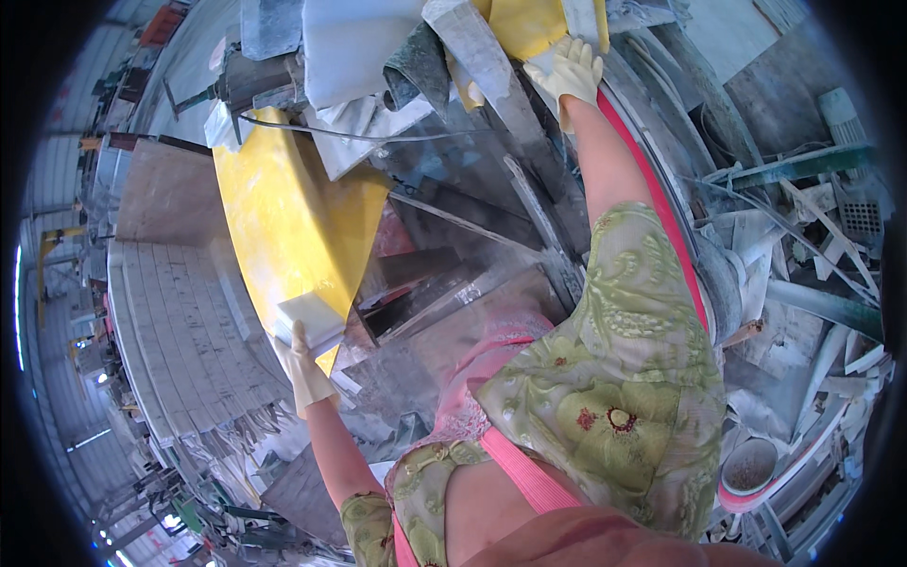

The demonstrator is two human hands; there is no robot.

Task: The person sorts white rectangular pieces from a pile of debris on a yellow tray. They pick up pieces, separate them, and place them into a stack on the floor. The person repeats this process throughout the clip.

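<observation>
My left hand (300, 373), in a cream rubber glove, grips a small white square tile (312, 321), with the thumb on top. This tile rests at the near end of a long yellow sheet (274, 208) draped over a support. Farther off to the right, my right hand (572, 71), gloved alike, is open. Its fingers are spread flat at the edge of a second yellow-covered surface (524, 26). A pale flat piece shows partly beside its palm; whether the hand touches it I cannot tell.
A layered grey stack (179, 331) stands left of the yellow sheet. White slabs (350, 47) and a dark rough cloth (418, 71) lie at the far side. A cable (378, 138) crosses there. Offcuts and a round bucket (749, 466) fill the right.
</observation>
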